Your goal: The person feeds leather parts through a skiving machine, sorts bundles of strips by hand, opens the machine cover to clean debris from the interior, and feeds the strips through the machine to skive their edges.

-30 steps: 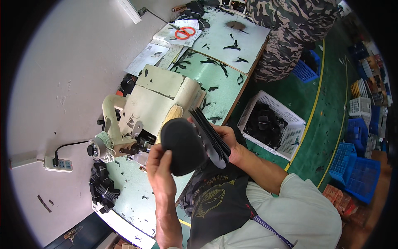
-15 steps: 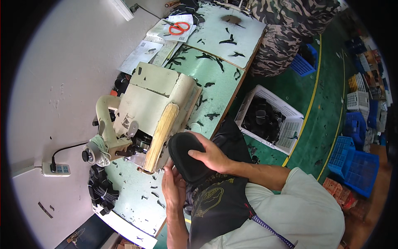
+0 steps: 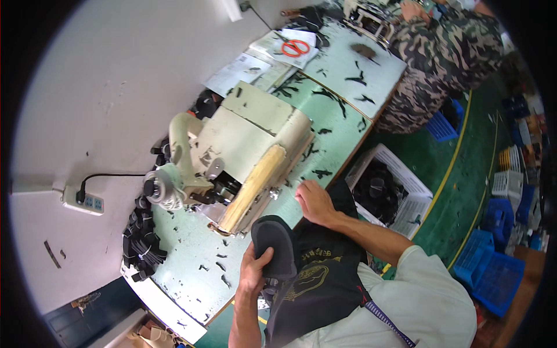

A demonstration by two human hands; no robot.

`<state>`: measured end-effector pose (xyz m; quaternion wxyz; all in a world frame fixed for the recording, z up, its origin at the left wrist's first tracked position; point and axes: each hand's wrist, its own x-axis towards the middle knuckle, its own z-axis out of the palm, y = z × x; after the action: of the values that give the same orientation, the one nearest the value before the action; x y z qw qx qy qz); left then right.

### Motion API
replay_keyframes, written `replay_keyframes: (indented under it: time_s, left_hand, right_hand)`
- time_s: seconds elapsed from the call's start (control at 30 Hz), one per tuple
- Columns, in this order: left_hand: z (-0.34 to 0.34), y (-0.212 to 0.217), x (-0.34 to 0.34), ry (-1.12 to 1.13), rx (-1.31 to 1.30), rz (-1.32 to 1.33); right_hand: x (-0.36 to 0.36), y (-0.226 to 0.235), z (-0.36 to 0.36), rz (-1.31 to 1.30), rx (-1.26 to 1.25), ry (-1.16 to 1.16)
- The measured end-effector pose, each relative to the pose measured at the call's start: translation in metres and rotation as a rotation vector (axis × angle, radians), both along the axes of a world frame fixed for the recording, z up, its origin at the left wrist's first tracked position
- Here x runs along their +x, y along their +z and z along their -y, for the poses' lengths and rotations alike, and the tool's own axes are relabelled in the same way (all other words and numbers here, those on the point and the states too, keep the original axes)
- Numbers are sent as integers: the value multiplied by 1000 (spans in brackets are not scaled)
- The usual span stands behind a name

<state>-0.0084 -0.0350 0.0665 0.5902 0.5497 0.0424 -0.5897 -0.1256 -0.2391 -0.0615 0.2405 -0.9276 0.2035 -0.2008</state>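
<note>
My left hand [image 3: 253, 270] grips a black, rounded, padded case-like piece [image 3: 275, 246] by its lower left side, with the thumb lying across its face. The piece is tilted in front of my dark apron [image 3: 325, 267], just beyond the near end of a cream machine [image 3: 255, 124]. My right hand [image 3: 316, 203] is apart from the piece, over the table's right edge beside the machine. Its fingers are curled closed; whether anything lies in them is hidden.
Black scraps lie about the pale green table [image 3: 191, 249]. Red-handled scissors [image 3: 295, 48] rest on papers at the back. A white crate [image 3: 420, 211] of black pieces stands on the floor at right. Beyond it, a person in camouflage clothing [image 3: 447, 52] works at the table.
My right hand has let go of the black piece and moved up and away to the right. The left hand now holds it alone. The whole view has shifted and turned somewhat.
</note>
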Motion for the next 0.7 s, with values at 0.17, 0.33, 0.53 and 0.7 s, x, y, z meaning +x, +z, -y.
replay_keyframes:
  time_s: [0.17, 0.33, 0.53, 0.7]
  left_hand:
    - [15, 0, -2, 8, -90, -13]
    - [16, 15, 6, 57, -153, -53]
    - [-3, 26, 28, -245, -33, 965]
    - [20, 33, 36, -251, 54, 778]
  right_hand:
    - [2, 85, -38, 56, 1017, 128]
    - [0, 112, -29, -80, 1373, 64]
    - [-5, 151, -14, 441, 2697, 374]
    - [-16, 164, -31, -11, 1722, 602]
